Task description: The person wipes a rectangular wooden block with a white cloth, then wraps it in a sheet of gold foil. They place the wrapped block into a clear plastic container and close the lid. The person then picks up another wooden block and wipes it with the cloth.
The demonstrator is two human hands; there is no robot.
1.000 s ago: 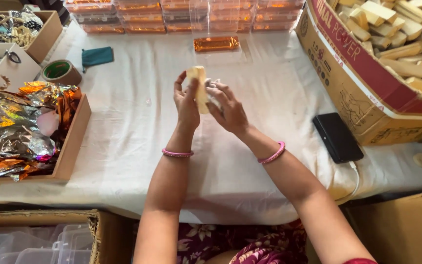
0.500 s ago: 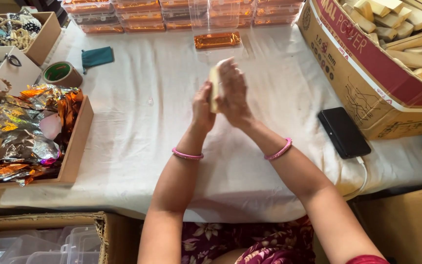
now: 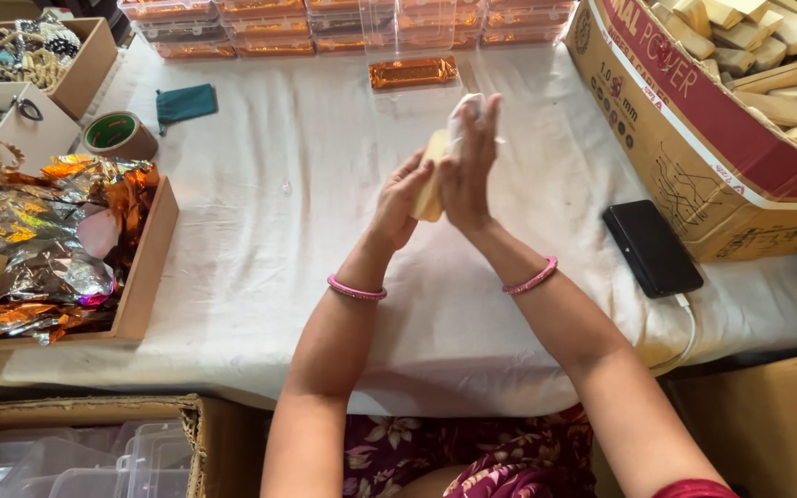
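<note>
Heaped at the left in a wooden tray [image 3: 154, 267]: crumpled foil sheets [image 3: 57, 240], orange and silver, too tangled to count. Beyond it, one tape roll [image 3: 120, 136] and one green pouch [image 3: 186, 103] on the white cloth [image 3: 260, 277].

Pressed upright at mid-table between the left hand [image 3: 398, 198] and the right hand [image 3: 468, 166], both closed flat against it: one pale block [image 3: 433, 175], with a bit of white wrap [image 3: 468, 103] at its top. No foil on it yet. One pink bangle [image 3: 357, 290] on each wrist.

Laid just beyond the hands: one finished orange-foiled piece [image 3: 412, 72], before a far row of clear boxes [image 3: 325, 23] filled with similar pieces.

Near right, one black phone [image 3: 651, 247]. Far right, one cardboard box [image 3: 684, 157] of bare wooden blocks [image 3: 767, 55], well over a dozen, left unwrapped.
</note>
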